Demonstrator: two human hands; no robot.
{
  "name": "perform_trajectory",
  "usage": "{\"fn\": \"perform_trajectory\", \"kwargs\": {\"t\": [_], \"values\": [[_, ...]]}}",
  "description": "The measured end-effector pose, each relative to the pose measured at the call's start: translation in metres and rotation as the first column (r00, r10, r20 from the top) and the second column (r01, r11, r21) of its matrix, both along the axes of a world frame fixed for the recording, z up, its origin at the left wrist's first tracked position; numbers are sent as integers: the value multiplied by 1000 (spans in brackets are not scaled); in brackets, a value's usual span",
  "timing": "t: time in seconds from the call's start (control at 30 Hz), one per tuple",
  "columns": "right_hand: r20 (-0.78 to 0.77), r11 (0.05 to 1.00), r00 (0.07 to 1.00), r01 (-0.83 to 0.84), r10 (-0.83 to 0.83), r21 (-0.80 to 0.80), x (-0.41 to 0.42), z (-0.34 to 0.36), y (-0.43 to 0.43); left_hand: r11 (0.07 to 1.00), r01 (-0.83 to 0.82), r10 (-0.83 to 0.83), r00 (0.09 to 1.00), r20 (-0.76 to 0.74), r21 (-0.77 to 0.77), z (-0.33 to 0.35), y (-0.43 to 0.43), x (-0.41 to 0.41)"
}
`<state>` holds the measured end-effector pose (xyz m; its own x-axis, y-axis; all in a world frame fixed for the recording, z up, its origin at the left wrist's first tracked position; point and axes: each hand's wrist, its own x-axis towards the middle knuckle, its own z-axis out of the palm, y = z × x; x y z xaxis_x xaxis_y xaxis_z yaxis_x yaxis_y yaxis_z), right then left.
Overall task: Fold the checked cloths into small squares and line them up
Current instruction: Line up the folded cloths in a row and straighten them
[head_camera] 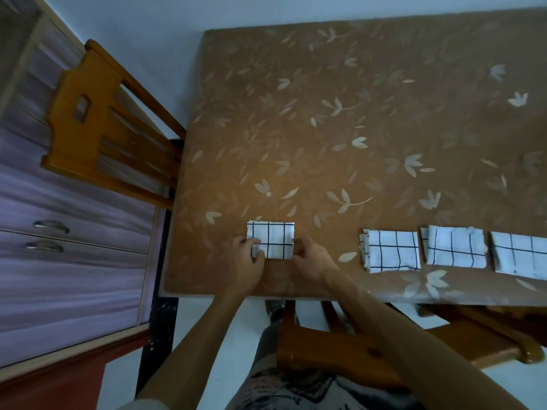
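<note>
Cloth [270,238]: checked, folded to a small square, laid flat on the table [325,113] near its front edge. It is held between both hands. Its lower left corner is pinched by the left hand [247,263], and its right edge is gripped by the curled fingers of the right hand [310,261].

Row, to the right and well apart: first square [392,251], second square [455,247] and third square [521,255], laid side by side along the front edge; the third is cut off by the frame.

Chair [97,122]: set at the table's left side.
</note>
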<state>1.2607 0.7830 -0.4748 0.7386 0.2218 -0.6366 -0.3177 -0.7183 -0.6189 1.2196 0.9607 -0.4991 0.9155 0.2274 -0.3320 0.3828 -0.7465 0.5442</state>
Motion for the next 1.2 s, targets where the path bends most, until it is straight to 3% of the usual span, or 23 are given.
{"fn": "perform_trajectory", "kwargs": {"t": [0.3, 0.43, 0.6, 0.67, 0.73, 0.8, 0.87, 1.03, 1.1, 1.2], "values": [[54, 982, 997, 69, -61, -175, -9, 3, -90, 990, 131, -131, 991, -4, -51, -1, -98, 0], [110, 969, 994, 8, 20, -246, -13, 4, -107, 980, 199, -200, 980, 12, 12, -2, -119, -3], [291, 903, 932, -75, 214, -423, -18, 4, -101, 979, 95, -112, 990, 86, 180, 3, -123, -5], [401, 893, 857, -137, 324, -429, -18, -1, -94, 947, 181, -217, 969, 115, 266, -1, -124, 1], [489, 888, 770, -212, 409, -409, -15, -11, -87, 861, 385, -418, 908, 32, 334, -9, -124, 8], [430, 862, 765, -319, 480, -395, -15, -22, -83, 781, 518, -520, 849, -97, 350, -17, -125, 14], [298, 829, 801, -387, 519, -404, -16, -34, -86, 770, 529, -516, 845, -139, 356, -22, -123, 17], [233, 816, 817, -411, 527, -406, -12, -28, -89, 768, 536, -529, 839, -124, 350, -21, -121, 20], [251, 845, 830, -399, 498, -356, -5, -19, -93, 788, 515, -519, 851, -86, 336, -16, -124, 23], [401, 883, 796, -343, 454, -319, 5, -4, -117, 811, 472, -509, 860, 20, 345, -4, -135, 35]]}}
